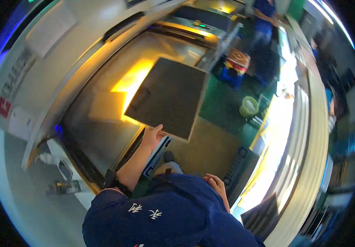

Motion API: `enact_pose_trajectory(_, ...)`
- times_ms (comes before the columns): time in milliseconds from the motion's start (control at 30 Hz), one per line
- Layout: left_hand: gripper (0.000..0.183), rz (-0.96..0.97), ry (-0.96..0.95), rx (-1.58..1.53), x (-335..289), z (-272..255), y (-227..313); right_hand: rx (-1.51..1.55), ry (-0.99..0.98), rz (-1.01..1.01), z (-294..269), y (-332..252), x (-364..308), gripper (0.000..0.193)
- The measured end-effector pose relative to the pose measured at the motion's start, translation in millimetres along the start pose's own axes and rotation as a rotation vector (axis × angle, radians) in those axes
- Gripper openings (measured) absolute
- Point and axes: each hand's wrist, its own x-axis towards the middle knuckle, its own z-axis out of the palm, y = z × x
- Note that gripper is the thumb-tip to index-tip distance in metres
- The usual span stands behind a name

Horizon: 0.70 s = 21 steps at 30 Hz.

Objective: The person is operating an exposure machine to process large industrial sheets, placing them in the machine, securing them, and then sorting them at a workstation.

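My left hand (153, 136) grips a dark, flat square panel (170, 96) by its near edge, with the thumb on the upper face. Tilted in the air, the panel reaches over the right side of a machine's wide glass-like bed (99, 142). Bright yellow light glows beside and behind it, and a paler rectangle shows on the bed. Low at my right side, close to my body, my right hand (216, 184) hangs with loosely bent fingers and holds nothing that I can see. A dark band circles my left wrist.
The machine's raised white lid (54, 74) stands at left, a spray bottle (48, 158) near its corner. To my right runs a brightly lit table (282, 152), with a dark sheet (261, 214) at its near end. A pale green bucket (249, 106), a blue stool (231, 77) and a person (263, 18) are beyond.
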Motion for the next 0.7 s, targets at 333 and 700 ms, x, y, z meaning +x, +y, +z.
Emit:
enact_pose_trajectory(333,0.028,0.160,0.431,-0.622,92,-156,9,-0.108,-0.110,0.038,77,-27,163,0.035)
enact_pose_trajectory(700,0.078,0.133,0.583,1.912,62,-280,80,-0.889,-0.417,-0.564,229,-213,290,0.032)
